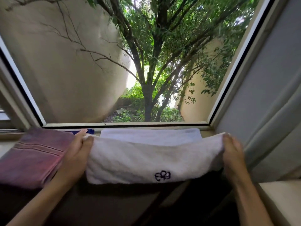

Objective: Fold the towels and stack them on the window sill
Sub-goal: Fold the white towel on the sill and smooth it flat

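While both hands stretch it out, a white towel [146,160] hangs just in front of the window sill [9,149].

Largest is the window [123,62] above the sill, a tree [149,79] beyond its glass. On the sill, left of the held towel, lies a folded pink towel [32,157]; behind the held towel lies a folded white one [151,136]. The left hand [76,154] pinches the towel's left end, thumb over the cloth; the right hand [232,152] pinches the right end. A dark embroidered mark [162,175] sits near its lower edge.
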The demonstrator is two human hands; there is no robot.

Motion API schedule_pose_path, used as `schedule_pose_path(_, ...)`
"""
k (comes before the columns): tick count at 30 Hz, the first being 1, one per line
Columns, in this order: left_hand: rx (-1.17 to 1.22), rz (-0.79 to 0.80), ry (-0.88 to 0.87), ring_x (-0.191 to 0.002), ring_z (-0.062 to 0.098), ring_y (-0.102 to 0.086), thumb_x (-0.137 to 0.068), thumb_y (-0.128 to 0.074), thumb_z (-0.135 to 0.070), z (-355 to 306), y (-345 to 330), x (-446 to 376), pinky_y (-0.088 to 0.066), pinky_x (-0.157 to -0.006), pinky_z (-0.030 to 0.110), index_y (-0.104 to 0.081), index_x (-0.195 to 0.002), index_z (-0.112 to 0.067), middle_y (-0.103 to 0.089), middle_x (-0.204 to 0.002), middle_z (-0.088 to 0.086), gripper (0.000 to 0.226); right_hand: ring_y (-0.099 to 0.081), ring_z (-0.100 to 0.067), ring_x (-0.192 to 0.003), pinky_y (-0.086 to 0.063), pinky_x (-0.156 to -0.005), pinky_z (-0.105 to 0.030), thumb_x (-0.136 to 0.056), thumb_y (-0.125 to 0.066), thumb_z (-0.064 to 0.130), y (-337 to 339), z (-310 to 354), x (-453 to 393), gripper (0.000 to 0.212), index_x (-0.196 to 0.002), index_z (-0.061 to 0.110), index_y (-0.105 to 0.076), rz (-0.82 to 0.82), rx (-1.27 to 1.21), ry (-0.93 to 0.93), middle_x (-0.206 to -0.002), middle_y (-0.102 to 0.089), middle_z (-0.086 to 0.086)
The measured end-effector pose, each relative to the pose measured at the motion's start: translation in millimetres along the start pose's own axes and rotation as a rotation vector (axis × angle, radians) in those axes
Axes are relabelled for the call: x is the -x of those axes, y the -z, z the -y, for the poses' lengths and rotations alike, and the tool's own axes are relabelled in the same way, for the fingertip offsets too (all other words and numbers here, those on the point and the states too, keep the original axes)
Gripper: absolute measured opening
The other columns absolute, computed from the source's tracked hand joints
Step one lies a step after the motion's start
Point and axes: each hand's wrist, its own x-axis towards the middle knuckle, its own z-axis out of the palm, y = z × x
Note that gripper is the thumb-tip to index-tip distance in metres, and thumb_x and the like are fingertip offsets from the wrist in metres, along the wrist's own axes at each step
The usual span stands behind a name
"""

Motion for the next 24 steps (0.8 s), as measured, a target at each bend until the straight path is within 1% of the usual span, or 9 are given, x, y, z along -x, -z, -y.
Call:
schedule_pose_path(1, -0.033, 0.004, 0.005, -0.088, 0.028, -0.054, -0.084, -0.040, -0.044, 1, -3, -6, -0.042, -0.081, 0.032, -0.054, -0.094, 0.002, -0.059, -0.095, 0.021, 0.049, -0.058, -0.007, -0.066, -0.050, -0.064, -0.025, -0.084, -0.050, 0.049, -9, 0, -5, 0.038, -0.080, 0.011, -0.052, 0.027, 0.053, 0.006, -0.077, -0.057, -0.007)
schedule_pose_path(2, -0.050, 0.009, 0.013, -0.078, 0.021, -0.049, -0.085, -0.040, -0.042, 2, -7, -12, -0.039, -0.070, 0.030, -0.051, -0.085, -0.001, -0.054, -0.084, 0.015, 0.042, -0.057, -0.014, -0.073, -0.049, -0.068, -0.031, -0.090, -0.049, 0.043, -17, -1, -9, 0.031, -0.082, 0.013, -0.053, 0.060, 0.080, 0.015, -0.082, -0.058, -0.008)
schedule_pose_path(4, -0.049, -0.023, 0.050, -0.074, 0.017, -0.045, -0.090, -0.043, -0.034, 8, -14, -22, -0.035, -0.062, 0.032, -0.047, -0.082, -0.001, -0.049, -0.079, 0.013, 0.035, -0.051, -0.017, -0.076, -0.044, -0.064, -0.030, -0.098, -0.046, 0.029, -32, -4, -17, 0.020, -0.086, 0.015, -0.052, 0.109, 0.100, 0.035, -0.081, -0.056, -0.004)
schedule_pose_path(7, -0.024, -0.092, 0.205, -0.078, 0.020, -0.048, -0.094, -0.047, -0.027, 18, -28, -37, -0.035, -0.064, 0.034, -0.054, -0.088, -0.001, -0.057, -0.087, 0.014, 0.028, -0.044, -0.014, -0.070, -0.041, -0.055, -0.018, -0.098, -0.048, 0.023, -47, -9, -32, 0.015, -0.088, 0.011, -0.051, 0.159, 0.163, 0.053, -0.075, -0.049, 0.000)
schedule_pose_path(9, 0.032, -0.132, 0.260, -0.082, 0.022, -0.051, -0.090, -0.051, -0.032, 23, -36, -50, -0.038, -0.069, 0.035, -0.057, -0.085, -0.007, -0.059, -0.089, 0.012, 0.026, -0.041, -0.013, -0.066, -0.038, -0.054, -0.023, -0.096, -0.051, 0.021, -57, -14, -45, 0.017, -0.081, 0.013, -0.052, 0.173, 0.159, 0.039, -0.070, -0.046, 0.002)
schedule_pose_path(12, 0.018, -0.193, 0.248, -0.080, 0.023, -0.053, -0.093, -0.050, -0.030, 28, -45, -67, -0.039, -0.068, 0.036, -0.056, -0.087, -0.011, -0.059, -0.085, 0.009, 0.021, -0.041, -0.012, -0.065, -0.035, -0.057, -0.028, -0.095, -0.055, 0.020, -66, -22, -65, 0.021, -0.073, 0.018, -0.053, 0.136, 0.123, 0.021, -0.068, -0.048, 0.003)
schedule_pose_path(15, -0.107, -0.232, 0.229, -0.078, 0.025, -0.052, -0.095, -0.049, -0.027, 35, -56, -74, -0.036, -0.066, 0.036, -0.056, -0.091, -0.008, -0.061, -0.084, 0.010, 0.021, -0.049, -0.016, -0.074, -0.039, -0.063, -0.029, -0.094, -0.057, 0.022, -68, -35, -81, 0.018, -0.076, 0.019, -0.055, 0.106, 0.143, -0.003, -0.076, -0.056, 0.000)
schedule_pose_path(19, -0.203, -0.224, 0.277, -0.084, 0.030, -0.054, -0.095, -0.048, -0.027, 45, -69, -85, -0.036, -0.069, 0.036, -0.055, -0.092, -0.005, -0.060, -0.088, 0.012, 0.023, -0.055, -0.020, -0.079, -0.043, -0.068, -0.030, -0.092, -0.061, 0.023, -71, -53, -93, 0.014, -0.078, 0.019, -0.058, 0.084, 0.147, -0.035, -0.084, -0.063, -0.006)
schedule_pose_path(24, -0.331, -0.228, 0.235, -0.075, 0.033, -0.050, -0.098, -0.043, -0.029, 45, -73, -90, -0.033, -0.064, 0.038, -0.047, -0.086, -0.003, -0.057, -0.080, 0.017, 0.029, -0.057, -0.021, -0.080, -0.042, -0.070, -0.030, -0.090, -0.061, 0.025, -77, -57, -104, 0.009, -0.085, 0.017, -0.061, 0.012, 0.197, 0.020, -0.085, -0.065, -0.008)
